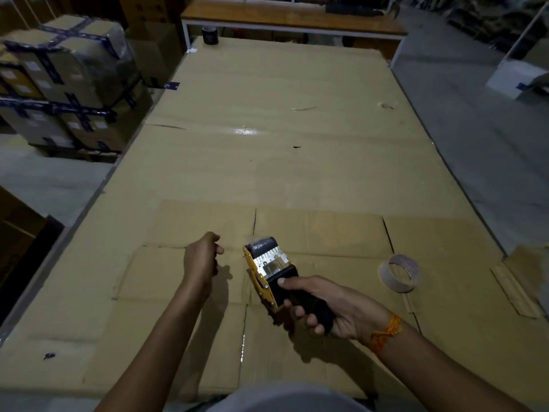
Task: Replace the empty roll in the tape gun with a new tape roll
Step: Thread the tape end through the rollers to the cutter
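The right hand point(332, 307) grips the tape gun point(273, 275) by its black handle, fingers point(300, 312) curled round the underside and the thumb laid along the top. The gun has a yellow side plate, a black body and a toothed metal blade near its front end, and it points away from the person and slightly to the left. Whether its front end touches the worktop point(267, 159) or hangs just above it cannot be told. An orange thread bracelet point(386, 330) circles the right wrist.

The left hand point(202, 257) hovers just to the left of the gun's front end, apart from it, with its fingers loosely curled and holding nothing.

A tape roll point(401, 273), pale and nearly see-through, lies flat on the worktop to the right of the gun, near the right hand but not touching it. Whether it is the used-up core or a fresh roll is not clear.

The worktop is covered with flattened sheets of brown cardboard point(312, 233), with seams and flaps showing around the hands. At the far left corner of the worktop stands a dark roll point(210, 35). Beyond that is a wooden bench point(291, 17) with a white metal frame. To the left, stacked boxes point(65, 81) wrapped in clear film and dark tape sit on the floor.
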`<move>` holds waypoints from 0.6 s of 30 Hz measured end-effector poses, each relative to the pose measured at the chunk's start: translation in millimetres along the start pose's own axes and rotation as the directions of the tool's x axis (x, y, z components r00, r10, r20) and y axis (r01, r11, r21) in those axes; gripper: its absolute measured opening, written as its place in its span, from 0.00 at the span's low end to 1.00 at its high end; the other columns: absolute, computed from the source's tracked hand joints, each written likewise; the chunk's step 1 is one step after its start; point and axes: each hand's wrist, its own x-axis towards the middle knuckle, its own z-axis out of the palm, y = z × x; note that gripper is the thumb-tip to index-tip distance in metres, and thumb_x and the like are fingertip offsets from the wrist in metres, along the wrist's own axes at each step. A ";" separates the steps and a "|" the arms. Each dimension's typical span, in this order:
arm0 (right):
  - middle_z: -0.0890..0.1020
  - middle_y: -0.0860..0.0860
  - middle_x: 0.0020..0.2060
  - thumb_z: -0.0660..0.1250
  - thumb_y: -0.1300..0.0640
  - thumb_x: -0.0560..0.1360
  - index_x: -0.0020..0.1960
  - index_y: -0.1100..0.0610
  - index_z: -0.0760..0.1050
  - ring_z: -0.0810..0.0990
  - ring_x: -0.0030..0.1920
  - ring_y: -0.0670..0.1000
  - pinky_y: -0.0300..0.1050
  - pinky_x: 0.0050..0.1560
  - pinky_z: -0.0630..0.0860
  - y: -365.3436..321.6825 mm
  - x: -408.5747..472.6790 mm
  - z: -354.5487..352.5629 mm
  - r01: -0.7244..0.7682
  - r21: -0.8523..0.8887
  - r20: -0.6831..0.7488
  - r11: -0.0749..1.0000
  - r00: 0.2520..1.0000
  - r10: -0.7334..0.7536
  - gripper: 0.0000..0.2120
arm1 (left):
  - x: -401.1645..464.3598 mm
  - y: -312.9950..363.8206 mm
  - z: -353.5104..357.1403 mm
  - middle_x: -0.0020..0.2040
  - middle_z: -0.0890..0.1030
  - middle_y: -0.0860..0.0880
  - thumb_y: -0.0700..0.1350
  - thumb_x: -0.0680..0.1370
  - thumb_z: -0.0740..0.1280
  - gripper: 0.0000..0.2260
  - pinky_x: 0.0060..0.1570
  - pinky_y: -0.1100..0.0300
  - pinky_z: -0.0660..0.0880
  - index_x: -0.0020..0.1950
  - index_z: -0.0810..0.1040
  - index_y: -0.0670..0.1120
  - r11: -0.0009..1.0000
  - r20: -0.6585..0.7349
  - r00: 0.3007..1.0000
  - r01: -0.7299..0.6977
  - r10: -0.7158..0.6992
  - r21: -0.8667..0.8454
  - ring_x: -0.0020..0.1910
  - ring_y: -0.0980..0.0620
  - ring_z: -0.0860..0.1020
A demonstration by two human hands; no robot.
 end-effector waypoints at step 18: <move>0.80 0.53 0.30 0.75 0.55 0.80 0.57 0.61 0.81 0.77 0.25 0.51 0.43 0.27 0.75 37.9 27.5 33.0 0.340 0.228 -0.311 0.912 0.913 -0.262 0.11 | -90.5 -12.3 15.6 0.37 0.86 0.53 0.53 0.80 0.74 0.10 0.37 0.68 0.77 0.45 0.85 0.48 0.843 0.116 0.897 -0.441 0.427 0.309 0.37 0.66 0.83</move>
